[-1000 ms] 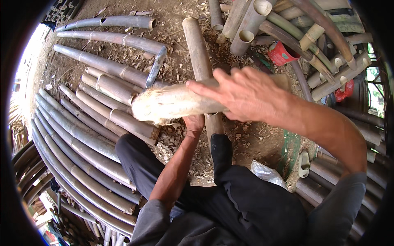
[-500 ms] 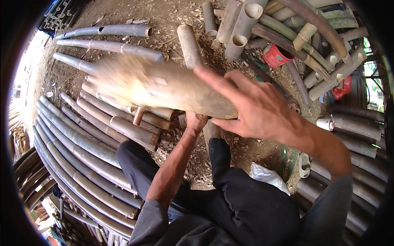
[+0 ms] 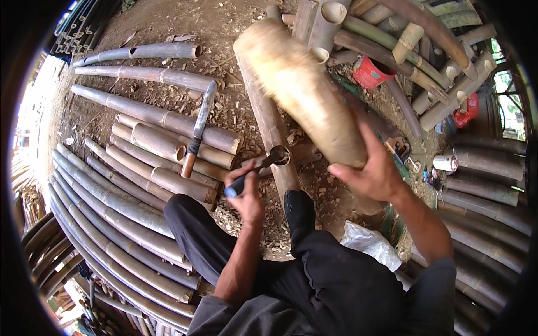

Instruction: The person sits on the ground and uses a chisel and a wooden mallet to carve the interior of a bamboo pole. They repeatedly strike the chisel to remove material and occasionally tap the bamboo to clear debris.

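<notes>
My left hand (image 3: 246, 196) is closed round a chisel (image 3: 255, 172) with a blue handle end. The chisel's tip meets a hole (image 3: 278, 155) cut in a bamboo pole (image 3: 261, 115) lying on the ground before me. My right hand (image 3: 374, 171) grips the near end of a thick, pale wooden mallet (image 3: 305, 92), blurred by motion. It is raised above the pole, to the right of the chisel and apart from it. My foot in a black sock or boot (image 3: 298, 215) presses on the pole's near end.
A long-bladed knife (image 3: 203, 112) with a wooden handle rests across bamboo poles (image 3: 168, 120) on the left. Beyond the mallet stand a red bucket (image 3: 367, 75) and piled bamboo pieces. A clear plastic bag (image 3: 370, 243) and a white can (image 3: 444, 162) are at right. Wood chips litter the ground.
The mallet has swung from the left to the right and up, off the space over my left hand. My left hand and the chisel, hidden before, now show.
</notes>
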Motion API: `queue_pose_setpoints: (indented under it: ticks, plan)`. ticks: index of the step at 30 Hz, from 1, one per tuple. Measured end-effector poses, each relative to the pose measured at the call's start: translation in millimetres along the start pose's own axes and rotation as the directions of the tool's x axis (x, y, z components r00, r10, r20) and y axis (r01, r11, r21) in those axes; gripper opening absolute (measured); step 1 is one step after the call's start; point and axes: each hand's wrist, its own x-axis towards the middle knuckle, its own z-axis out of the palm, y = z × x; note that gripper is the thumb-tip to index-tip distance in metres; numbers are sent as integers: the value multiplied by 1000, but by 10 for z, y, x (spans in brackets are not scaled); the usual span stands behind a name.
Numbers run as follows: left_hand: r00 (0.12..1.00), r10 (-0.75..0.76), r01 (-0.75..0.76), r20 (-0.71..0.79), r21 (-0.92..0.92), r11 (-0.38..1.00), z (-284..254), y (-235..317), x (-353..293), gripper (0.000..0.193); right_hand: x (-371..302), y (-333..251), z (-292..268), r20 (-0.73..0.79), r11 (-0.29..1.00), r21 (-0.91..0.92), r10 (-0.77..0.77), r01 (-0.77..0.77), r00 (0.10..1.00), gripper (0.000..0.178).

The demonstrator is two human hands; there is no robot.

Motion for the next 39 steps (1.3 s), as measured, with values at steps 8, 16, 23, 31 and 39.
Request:
queue_pose_setpoints:
  ticks: [8, 16, 23, 31, 39]
  plan:
    - [919, -70, 64, 388, 30, 998, -260, 77, 23, 13, -75, 117, -55, -52, 987, 135, 94, -86, 994, 91]
    - [934, -81, 100, 348, -38, 994, -124, -43, 76, 11, -97, 72, -42, 2, 981, 176, 83, -82, 997, 91]
    - [902, -147, 22, 407, 296, 955, 2, 37, 156, 11, 184, -40, 84, 27, 879, -252, -411, 404, 911, 102]
    - [829, 23, -257, 559, 344, 903, -198, -559, 364, 42, 660, -348, 128, 482, 320, -670, -500, 670, 720, 91]
    - [669, -87, -504, 738, 536, 677, 395, -151, 640, 41, 352, 7, -36, 432, 694, -639, -32, 331, 901, 100]
